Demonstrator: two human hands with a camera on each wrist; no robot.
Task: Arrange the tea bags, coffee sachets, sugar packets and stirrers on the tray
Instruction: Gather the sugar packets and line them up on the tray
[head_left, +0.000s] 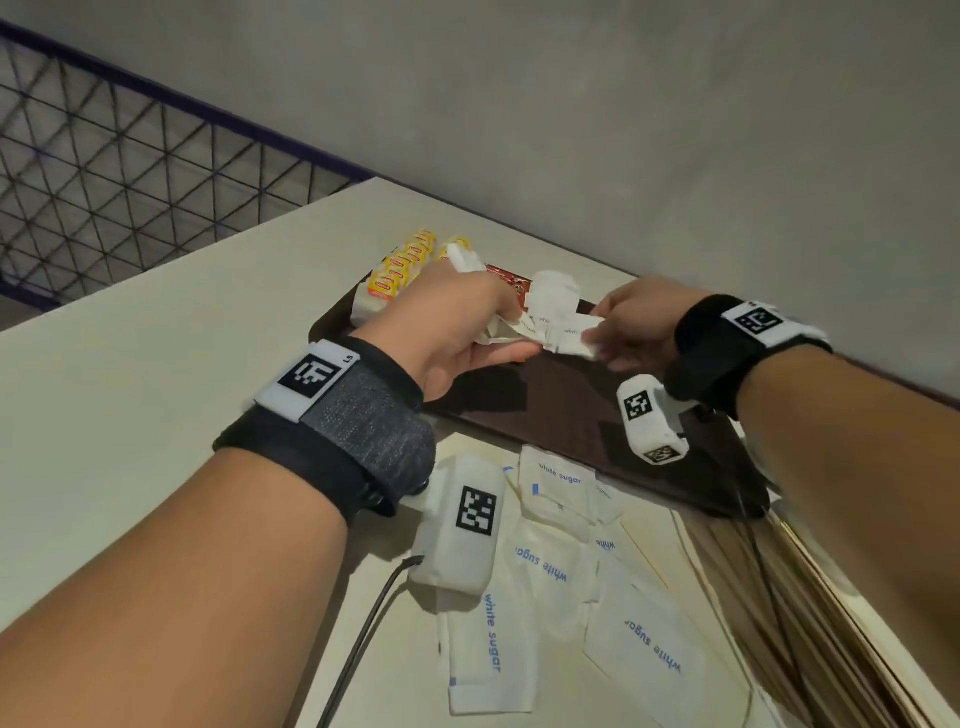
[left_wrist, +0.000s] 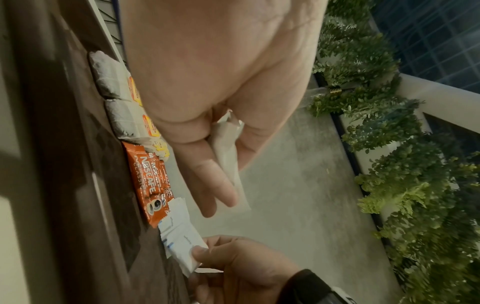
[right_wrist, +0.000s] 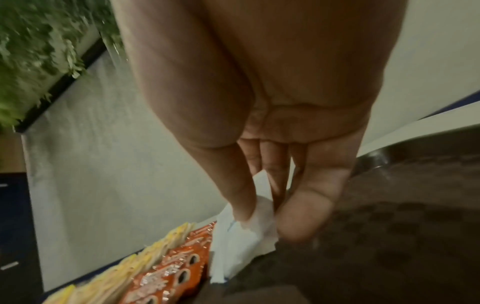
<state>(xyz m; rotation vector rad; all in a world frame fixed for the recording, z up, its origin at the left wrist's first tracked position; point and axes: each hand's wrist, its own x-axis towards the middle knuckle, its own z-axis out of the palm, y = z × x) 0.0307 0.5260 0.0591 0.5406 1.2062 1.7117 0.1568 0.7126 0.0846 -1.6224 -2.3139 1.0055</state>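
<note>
Sugar packets (head_left: 563, 332) are bunched between our two hands, above the dark tray (head_left: 561, 415). Our left hand (head_left: 457, 332) curls round a small sheaf of them; from the left wrist view the white paper (left_wrist: 226, 148) pokes out between thumb and fingers. Our right hand (head_left: 636, 325) pinches the other end of the bunch, thumb against fingertips, and in the right wrist view the pinched packet (right_wrist: 257, 216) stands just beside the coffee sachets (right_wrist: 166, 273).

On the tray's far end we see the yellow tea bags (head_left: 402, 270) in a row, with the red-orange coffee sachets next to them and a few sugar packets standing against those. More loose sugar packets (head_left: 550, 566), printed "white sugar", lie on the pale table (head_left: 156, 338) near us, below both wrists and off the tray. Wooden stirrers (head_left: 769, 597) lie beside them at the right, under our right forearm.
</note>
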